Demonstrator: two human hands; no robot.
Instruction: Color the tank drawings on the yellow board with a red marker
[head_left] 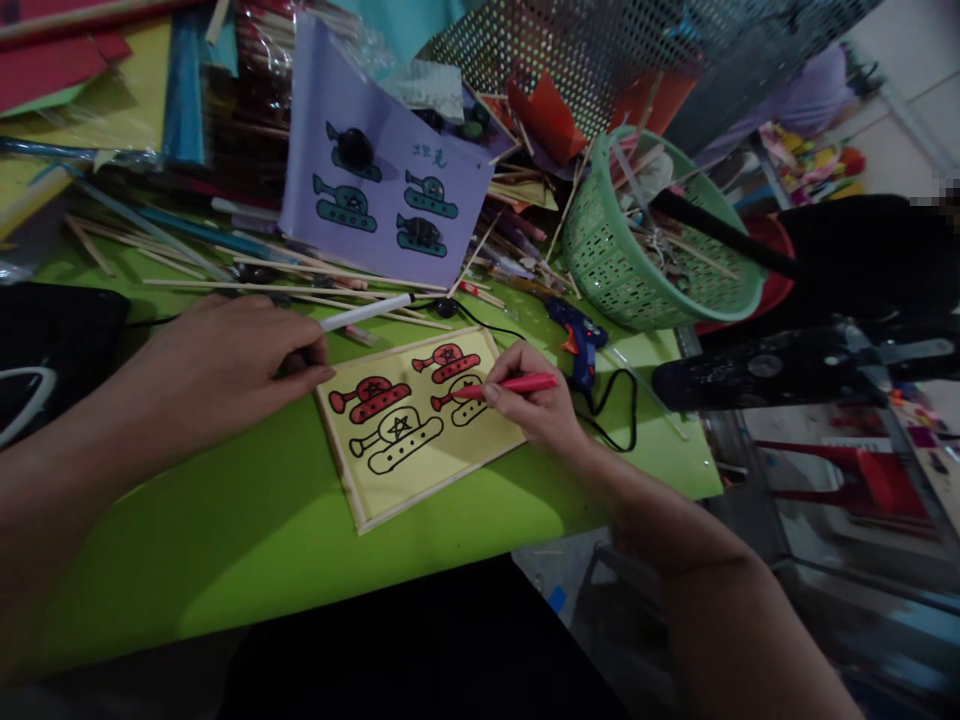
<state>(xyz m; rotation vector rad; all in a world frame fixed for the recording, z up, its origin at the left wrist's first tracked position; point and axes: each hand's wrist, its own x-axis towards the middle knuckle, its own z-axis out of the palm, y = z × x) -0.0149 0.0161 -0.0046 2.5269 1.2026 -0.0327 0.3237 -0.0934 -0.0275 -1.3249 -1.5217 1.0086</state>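
Observation:
A yellow card [420, 475] with a pale stick border lies on the green table, bearing several black-outlined tank drawings. The two upper tanks are coloured red; the lower right one has red on its barrel. My right hand [536, 400] grips a red marker [529, 383], its tip at that lower right tank. Beside the card's upper left corner is my left hand [247, 350], fingers curled, thumb at the card's edge. A white marker [367, 312] with a black end sticks out from behind its knuckles; whether the fingers hold it is hidden.
A purple sheet [457, 215] with green tanks stands behind the card, among loose wooden sticks [300, 290]. A blue glue gun [577, 335] with a black cord and a green basket [637, 270] are at right. A black object [60, 340] sits at left.

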